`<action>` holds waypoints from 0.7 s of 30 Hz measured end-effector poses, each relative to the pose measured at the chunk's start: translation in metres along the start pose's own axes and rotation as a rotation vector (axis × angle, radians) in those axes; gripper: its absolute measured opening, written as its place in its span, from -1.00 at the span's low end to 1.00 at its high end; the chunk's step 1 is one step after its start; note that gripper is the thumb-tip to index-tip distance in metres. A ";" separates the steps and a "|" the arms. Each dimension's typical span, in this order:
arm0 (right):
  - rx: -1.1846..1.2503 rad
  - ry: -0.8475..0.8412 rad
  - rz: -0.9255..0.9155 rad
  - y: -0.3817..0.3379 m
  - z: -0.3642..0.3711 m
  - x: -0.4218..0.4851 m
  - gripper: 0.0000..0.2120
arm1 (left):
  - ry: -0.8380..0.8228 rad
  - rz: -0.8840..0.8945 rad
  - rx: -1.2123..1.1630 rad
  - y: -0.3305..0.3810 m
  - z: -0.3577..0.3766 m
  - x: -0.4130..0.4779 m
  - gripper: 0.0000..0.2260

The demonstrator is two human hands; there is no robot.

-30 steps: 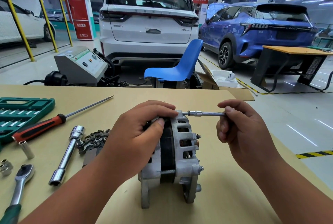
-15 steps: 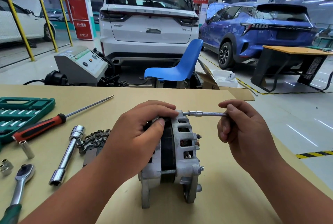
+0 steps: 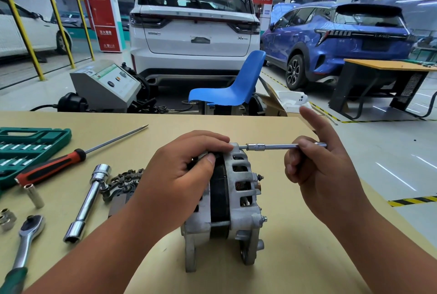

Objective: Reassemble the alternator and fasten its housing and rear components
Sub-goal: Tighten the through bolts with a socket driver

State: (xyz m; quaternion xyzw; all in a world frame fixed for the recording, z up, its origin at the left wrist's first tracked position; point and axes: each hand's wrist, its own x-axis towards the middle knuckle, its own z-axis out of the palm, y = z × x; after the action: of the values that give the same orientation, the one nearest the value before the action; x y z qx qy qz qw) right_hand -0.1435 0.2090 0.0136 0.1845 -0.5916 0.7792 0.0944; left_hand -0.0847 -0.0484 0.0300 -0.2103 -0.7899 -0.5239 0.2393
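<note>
**While left hand [image 3: 179,175] gripped alternator [image 3: 234,199], right hand [image 3: 324,175] held bar [image 3: 272,146] at its top edge**

As the alternator stood upright on its lugs near the front of the table [image 3: 283,258], the left hand lay over its top, with fingers curled across the housing and thumb pressed on the near side. The slim chrome bar lay level. Its socket end met the top edge of the rear housing; whether it sat on a bolt could not be told. The right hand held the bar's far end, thumb on top and lower fingers curled under it. Its index finger stuck out straight, pointing up and away, off the bar.

Left of the alternator:
- rectifier [image 3: 125,182], partly hidden behind the left forearm
- tube wrench [image 3: 87,201] just beside the rectifier, lying on a slant
- screwdriver [image 3: 52,168] with red-and-black handle, shaft pointing toward the far right
- green socket case [image 3: 28,149], open, at the left edge
- ratchet [image 3: 26,241] with green grip at the near-left corner
- 1 long socket [image 3: 34,195] lying loose, and 2 short sockets [image 3: 7,218] at the table's left edge
</note>
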 end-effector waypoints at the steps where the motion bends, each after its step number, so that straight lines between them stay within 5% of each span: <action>1: 0.004 0.003 0.002 0.000 0.000 0.000 -0.52 | -0.001 -0.001 -0.001 0.000 0.000 0.000 -0.66; 13: -0.015 0.059 -0.002 -0.004 0.003 0.000 -0.75 | -0.009 -0.004 -0.001 -0.001 0.000 0.000 -0.66; 21: -0.033 0.076 -0.006 -0.003 0.004 0.000 -0.68 | -0.004 -0.007 -0.003 -0.003 0.000 -0.001 -0.65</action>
State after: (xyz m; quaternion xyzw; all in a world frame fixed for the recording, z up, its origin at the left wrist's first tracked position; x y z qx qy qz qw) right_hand -0.1412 0.2060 0.0174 0.1548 -0.5998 0.7754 0.1223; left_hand -0.0856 -0.0495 0.0278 -0.2089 -0.7903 -0.5257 0.2355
